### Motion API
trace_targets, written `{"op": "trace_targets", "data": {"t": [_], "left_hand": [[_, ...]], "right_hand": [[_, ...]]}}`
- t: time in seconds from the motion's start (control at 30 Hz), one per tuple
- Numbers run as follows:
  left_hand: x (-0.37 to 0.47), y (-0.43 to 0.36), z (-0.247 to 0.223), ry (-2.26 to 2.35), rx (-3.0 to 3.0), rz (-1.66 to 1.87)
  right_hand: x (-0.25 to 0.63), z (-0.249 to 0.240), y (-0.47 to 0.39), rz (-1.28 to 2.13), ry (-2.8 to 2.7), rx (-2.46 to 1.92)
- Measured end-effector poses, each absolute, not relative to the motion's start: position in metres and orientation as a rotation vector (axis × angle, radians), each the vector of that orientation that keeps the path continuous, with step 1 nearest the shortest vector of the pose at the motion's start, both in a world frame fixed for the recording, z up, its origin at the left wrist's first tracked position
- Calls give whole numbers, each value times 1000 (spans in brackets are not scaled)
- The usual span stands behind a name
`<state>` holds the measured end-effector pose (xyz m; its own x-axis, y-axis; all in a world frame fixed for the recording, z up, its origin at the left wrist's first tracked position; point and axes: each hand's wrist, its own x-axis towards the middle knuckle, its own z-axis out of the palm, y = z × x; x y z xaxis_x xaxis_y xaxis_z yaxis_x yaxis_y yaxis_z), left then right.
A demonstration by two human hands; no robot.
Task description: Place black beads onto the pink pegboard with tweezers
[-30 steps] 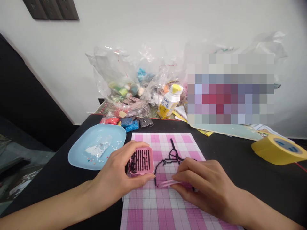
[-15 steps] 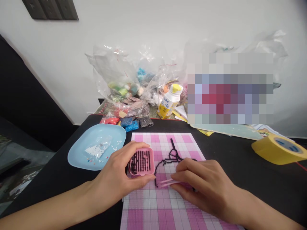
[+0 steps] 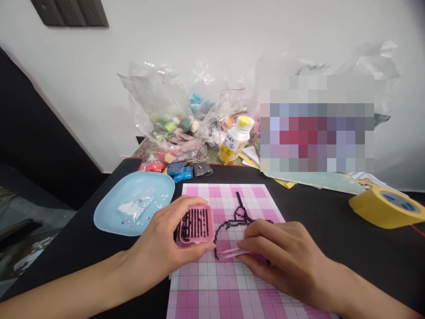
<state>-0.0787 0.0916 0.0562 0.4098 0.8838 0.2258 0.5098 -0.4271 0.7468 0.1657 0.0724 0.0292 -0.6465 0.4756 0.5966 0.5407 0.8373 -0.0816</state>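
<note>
Thumb and fingers of my left hand (image 3: 162, 239) grip a small pink bead tray (image 3: 197, 243), tilted so its grooves with rows of black beads (image 3: 199, 223) show. My right hand (image 3: 282, 254) pinches pink tweezers (image 3: 230, 253), whose tips point left, close over the pegboard. Beneath both hands lies the pink and white checked pegboard (image 3: 199, 283). A curved outline of black beads (image 3: 239, 208) stands on it, with its lower right part hidden behind my right hand. The tweezer tips are near the lower left end of this outline; whether they hold a bead, I cannot tell.
A light blue plate (image 3: 109, 208) on the left carries white beads and a clear bag. Behind the pegboard are bead packets (image 3: 182, 174), plastic bags (image 3: 159, 97) and a white and yellow bottle (image 3: 235, 141). At right lies a yellow tape roll (image 3: 375, 208) on the black table (image 3: 318, 208).
Almost nothing differs. Both hands, the bead tray and the pegboard keep their places, and the tweezers have shifted at most very slightly.
</note>
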Motion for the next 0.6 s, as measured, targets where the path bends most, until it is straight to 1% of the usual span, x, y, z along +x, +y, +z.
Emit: {"op": "trace_targets", "data": {"t": [0.23,0.43,0.6], "left_hand": [[-80,93,54,1153,2117,852],[-83,93,52,922,2192,772],[-84,91,48,808,2233,733]], "right_hand": [[167,28,71,-170,-2322,-747],[166,35,68,-245,-2198,-829],[163,33,68,-260,-2204,-854]]}}
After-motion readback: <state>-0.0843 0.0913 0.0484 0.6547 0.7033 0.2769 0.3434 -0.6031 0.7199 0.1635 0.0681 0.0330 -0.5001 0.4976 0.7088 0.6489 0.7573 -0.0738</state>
